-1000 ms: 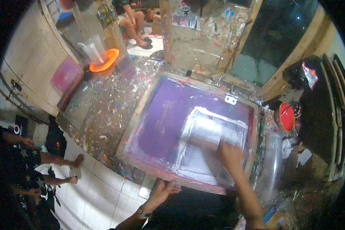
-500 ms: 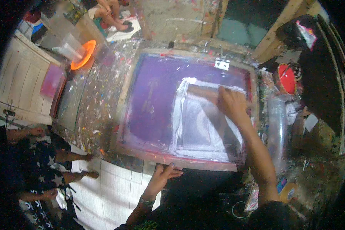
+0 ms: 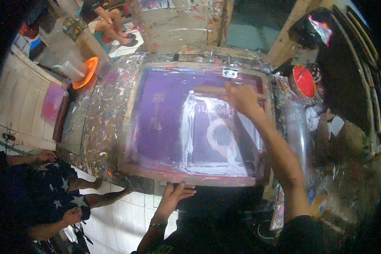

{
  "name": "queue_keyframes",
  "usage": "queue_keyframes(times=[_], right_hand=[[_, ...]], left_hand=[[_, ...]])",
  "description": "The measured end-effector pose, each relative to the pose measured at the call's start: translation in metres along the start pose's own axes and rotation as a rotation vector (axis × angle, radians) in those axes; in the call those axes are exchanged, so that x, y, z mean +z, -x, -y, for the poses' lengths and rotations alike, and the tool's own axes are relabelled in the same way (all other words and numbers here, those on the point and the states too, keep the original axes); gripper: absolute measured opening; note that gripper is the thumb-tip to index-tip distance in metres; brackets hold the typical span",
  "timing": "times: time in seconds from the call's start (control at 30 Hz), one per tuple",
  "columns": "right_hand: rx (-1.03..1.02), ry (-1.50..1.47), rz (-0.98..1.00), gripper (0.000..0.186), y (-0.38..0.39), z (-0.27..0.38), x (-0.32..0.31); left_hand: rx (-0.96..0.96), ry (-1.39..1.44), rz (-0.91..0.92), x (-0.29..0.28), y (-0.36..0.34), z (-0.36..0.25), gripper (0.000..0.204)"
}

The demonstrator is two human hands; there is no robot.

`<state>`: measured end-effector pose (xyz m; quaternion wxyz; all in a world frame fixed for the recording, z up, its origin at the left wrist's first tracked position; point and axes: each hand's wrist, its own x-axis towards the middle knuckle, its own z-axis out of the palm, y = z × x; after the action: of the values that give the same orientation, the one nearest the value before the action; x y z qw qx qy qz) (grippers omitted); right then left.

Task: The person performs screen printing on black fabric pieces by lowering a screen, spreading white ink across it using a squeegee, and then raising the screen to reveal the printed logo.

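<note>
A wooden-framed printing screen (image 3: 161, 114) with purple mesh lies on the bench in front of me. White ink (image 3: 186, 139) streaks its right half, where a pale ring shape and some lettering show through. My right hand (image 3: 242, 99) is closed round a wooden squeegee (image 3: 208, 89), which lies across the far part of the inked area. The squeegee's right part is mostly hidden behind that hand. At the near edge of the frame, my left hand (image 3: 175, 196) has its fingers stretched out, touching or just beside the wood. A metal hinge clamp (image 3: 229, 72) sits on the frame's far side.
Right of the screen stand a bowl of red ink (image 3: 304, 81), a clear plastic roll (image 3: 296, 127) and a tape roll (image 3: 321, 204). An orange dish (image 3: 86, 73) lies at the far left of the paint-spattered bench (image 3: 103, 122). One person sits beyond; another person's hands (image 3: 72, 216) show at lower left.
My right hand has pushed the squeegee farther away across the screen. The ring shape and lettering now show more clearly. My left hand stays at the near edge, while the view has shifted slightly.
</note>
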<state>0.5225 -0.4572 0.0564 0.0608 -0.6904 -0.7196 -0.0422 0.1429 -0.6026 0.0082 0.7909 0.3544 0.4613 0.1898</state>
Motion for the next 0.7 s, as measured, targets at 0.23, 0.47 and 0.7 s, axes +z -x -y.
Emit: queue_keyframes(times=[0.23,0.47,0.7], right_hand=[[-0.019,-0.055,0.042,0.036,0.105,0.065,0.002],[0.012,-0.127,0.148,0.04,0.194,0.127,-0.039],[0.206,-0.058,-0.382,0.046,0.212,0.148,-0.063]], left_hand=[[-0.072,0.047,-0.072,-0.009,-0.008,0.011,0.029],[0.11,0.105,-0.077,-0.007,-0.004,0.02,0.026],[0.357,0.045,0.011,0.004,0.016,0.004,0.032]])
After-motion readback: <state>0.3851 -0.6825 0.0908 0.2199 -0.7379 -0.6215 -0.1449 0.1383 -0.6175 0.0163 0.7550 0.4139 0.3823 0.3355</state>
